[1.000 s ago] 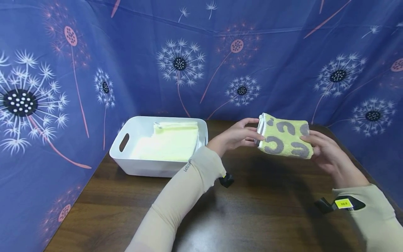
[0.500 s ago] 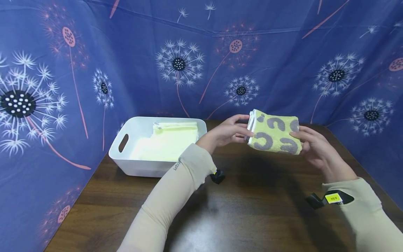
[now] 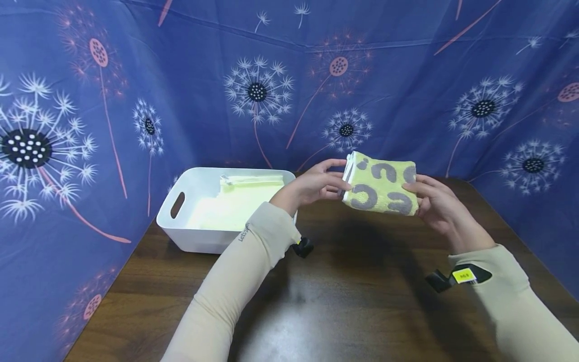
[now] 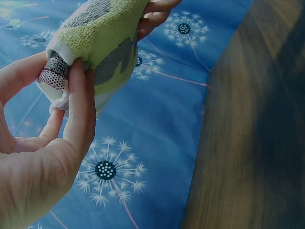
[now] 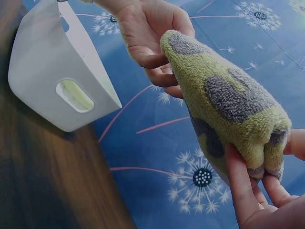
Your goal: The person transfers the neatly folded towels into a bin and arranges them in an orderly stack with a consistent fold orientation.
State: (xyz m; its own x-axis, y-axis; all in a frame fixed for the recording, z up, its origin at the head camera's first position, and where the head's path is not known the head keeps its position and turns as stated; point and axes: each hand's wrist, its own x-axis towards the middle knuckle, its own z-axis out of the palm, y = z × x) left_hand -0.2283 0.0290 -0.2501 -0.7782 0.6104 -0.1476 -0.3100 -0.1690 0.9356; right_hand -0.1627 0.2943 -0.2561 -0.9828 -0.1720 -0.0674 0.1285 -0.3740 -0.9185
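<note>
A folded yellow-green towel (image 3: 382, 183) with grey curved patches is held in the air above the table, between both hands. My left hand (image 3: 312, 186) pinches its left end, where white hemmed edges and a dark woven tag show in the left wrist view. At the opposite end, my right hand (image 3: 441, 208) grips the folded side, thumb on top and fingers beneath. In the right wrist view the towel (image 5: 228, 100) shows its thick rounded folds.
Left of the hands stands a white plastic bin (image 3: 194, 239) with handle holes. A pale yellow folded cloth (image 3: 246, 201) lies inside it. The brown wooden table (image 3: 353, 301) is backed by a blue dandelion-print curtain (image 3: 199, 100).
Both hands have carried the towel to the left and slightly up, nearer the bin. Their hold on it looks the same. The bin stays where it was.
</note>
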